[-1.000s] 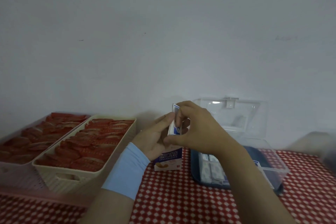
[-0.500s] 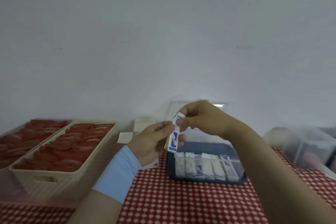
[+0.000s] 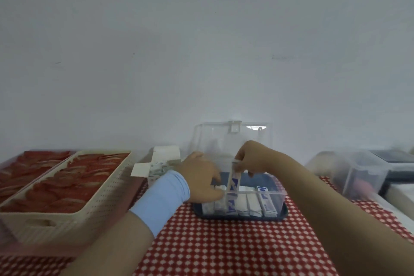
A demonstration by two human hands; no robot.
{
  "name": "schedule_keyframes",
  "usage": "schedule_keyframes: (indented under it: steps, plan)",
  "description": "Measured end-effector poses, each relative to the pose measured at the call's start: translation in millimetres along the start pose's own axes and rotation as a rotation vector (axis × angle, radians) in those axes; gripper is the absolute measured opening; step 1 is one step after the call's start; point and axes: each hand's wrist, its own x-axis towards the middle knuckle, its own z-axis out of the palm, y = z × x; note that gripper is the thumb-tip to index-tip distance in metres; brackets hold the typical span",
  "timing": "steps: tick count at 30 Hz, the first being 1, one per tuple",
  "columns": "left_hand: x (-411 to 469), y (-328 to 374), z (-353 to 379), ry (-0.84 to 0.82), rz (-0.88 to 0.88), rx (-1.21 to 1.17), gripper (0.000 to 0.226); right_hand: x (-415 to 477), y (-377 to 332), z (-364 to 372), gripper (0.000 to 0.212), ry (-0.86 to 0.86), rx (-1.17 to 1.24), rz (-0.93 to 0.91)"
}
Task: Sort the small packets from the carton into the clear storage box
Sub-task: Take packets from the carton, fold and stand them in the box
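The right hand (image 3: 253, 157) pinches a packet (image 3: 234, 181) upright, its lower end inside the clear storage box (image 3: 280, 197) by the near row. The left hand (image 3: 201, 177) rests at the box's left rim; I cannot tell its grip. Bare worktop (image 3: 224, 250) spans from the box to the near edge. Half a second ago both hands held the packet aloft.

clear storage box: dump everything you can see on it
The clear storage box is see-through plastic on a dark blue base, standing on the red checked cloth. Its lid is open, upright at the back, latch tab on top. A row of white-and-blue packets stands on edge inside along the near wall. The right hand pinches a packet standing partly in the row; the left hand reaches in at the row's left end.
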Motion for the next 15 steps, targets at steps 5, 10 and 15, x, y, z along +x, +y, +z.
schedule_keyframes:
  steps: [5,10,15]
  plan:
    - [8,2,24,-0.161,0.058,0.224,0.063,8,-1,23,0.019,-0.073,-0.059,0.042]
    - [12,5,30,-0.204,0.011,0.131,0.06,17,2,35,0.022,-0.115,-0.155,0.06]
    - [14,2,33,-0.23,-0.013,0.084,0.06,19,0,44,0.017,-0.11,-0.208,0.081]
